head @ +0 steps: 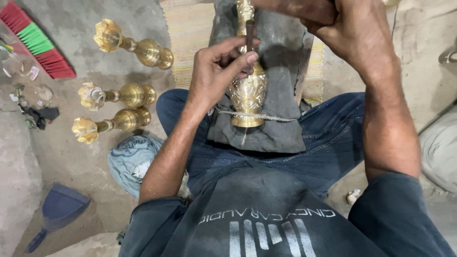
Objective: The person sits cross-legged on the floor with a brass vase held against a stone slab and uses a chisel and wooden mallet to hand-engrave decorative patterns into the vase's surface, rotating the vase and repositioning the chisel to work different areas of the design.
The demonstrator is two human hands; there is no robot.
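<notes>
The fingers (238, 57) of the left hand (216, 74) were curled narrowly around a thin dark chisel (249, 35), pinched between thumb and fingertips and held nearly upright in the view, with its lower end hidden behind the fingers. The chisel was set against the neck of a brass vase (247, 90), just above the swelling of its body. The right hand (354, 31) was raised above and to the right of the vase; its fingers were closed in a fist, but what was gripped lay out of sight at the top edge, so it could not be told.

The brass vase was laid flat on a dark grey cloth (276, 128) spread over the lap, its long axis running straight away from the body: the round foot pointed toward the person, the narrow neck away, toward the top edge. A thin cord (281, 118) was stretched across the cloth and over the foot of the vase.

The cloth was carried by crossed legs in blue jeans (333, 138). Beyond them a striped woven mat (190, 28) was spread on the concrete floor (76, 157). Well apart to the left, three brass candlesticks (133, 95) were laid on their sides, flared ends pointing left. A red and green brush (38, 43) was seen at the upper left, a blue dustpan (59, 209) at the lower left, and a crumpled blue cloth (131, 159) beside the left knee.
</notes>
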